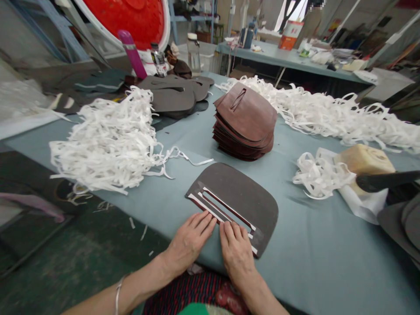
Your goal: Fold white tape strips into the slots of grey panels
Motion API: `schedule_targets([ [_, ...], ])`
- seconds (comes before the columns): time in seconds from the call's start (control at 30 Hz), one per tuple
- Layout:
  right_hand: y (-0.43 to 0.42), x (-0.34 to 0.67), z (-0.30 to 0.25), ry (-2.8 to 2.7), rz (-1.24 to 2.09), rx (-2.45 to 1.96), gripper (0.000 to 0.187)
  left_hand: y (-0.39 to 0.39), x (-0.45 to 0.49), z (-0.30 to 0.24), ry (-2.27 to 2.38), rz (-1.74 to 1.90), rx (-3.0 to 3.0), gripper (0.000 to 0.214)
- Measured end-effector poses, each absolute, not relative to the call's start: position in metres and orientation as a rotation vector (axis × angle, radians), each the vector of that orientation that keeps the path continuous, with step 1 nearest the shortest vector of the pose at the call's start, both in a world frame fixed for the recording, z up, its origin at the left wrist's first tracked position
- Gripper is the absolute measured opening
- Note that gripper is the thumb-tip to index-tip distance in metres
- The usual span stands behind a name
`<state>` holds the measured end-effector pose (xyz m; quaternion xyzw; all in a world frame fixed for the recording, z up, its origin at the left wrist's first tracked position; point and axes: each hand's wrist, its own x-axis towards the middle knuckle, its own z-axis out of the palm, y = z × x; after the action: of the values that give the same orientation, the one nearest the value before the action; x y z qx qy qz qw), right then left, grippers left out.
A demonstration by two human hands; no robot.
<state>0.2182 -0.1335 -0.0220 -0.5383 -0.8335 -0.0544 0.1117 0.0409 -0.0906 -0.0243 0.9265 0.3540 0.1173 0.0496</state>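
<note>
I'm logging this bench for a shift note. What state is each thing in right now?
Left hand: flat, fingertips on the white strips.
Right hand: flat, pressing the same edge.
Dark leather piece: lying flat, white strips along its slot.
Brown leather pieces: stacked.
White strip pile: loose, tangled.
Pink bottle: leaning, capped.

matt leather piece – white paper strips

Flat dark brown leather piece with one rounded end, lying near the table's near edge. Long slots cut along its near side; thin white tape strips lie along those slots, pressed flat.
</note>
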Motion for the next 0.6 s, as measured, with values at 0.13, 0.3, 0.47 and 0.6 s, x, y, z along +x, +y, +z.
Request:
schedule_targets([
  [0.13, -0.138, 0.223, -0.021, -2.429, -0.210, -1.574, 0.035, -0.092, 0.041, -0.023, 1.089, 0.366, 2.827, 0.041],
  [0.3, -0.122, 0.205, -0.017, -2.257, -0.100, -1.753, 0.027, -0.073, 0.039, -0.011, 1.124, 0.438, 2.749, 0.033],
  [0.47, -0.109, 0.185, -0.028, -2.177, -0.194, -1.858, 0.036, -0.051, 0.039, -0.023, 1.258, 0.423, 2.805, 0.050],
  [0.6, -0.131, 0.207, -0.034, -2.186, -0.238, -1.896, 0.037, -0.048, 0.039, -0.033, 1.238, 0.380, 2.837, 0.054],
])
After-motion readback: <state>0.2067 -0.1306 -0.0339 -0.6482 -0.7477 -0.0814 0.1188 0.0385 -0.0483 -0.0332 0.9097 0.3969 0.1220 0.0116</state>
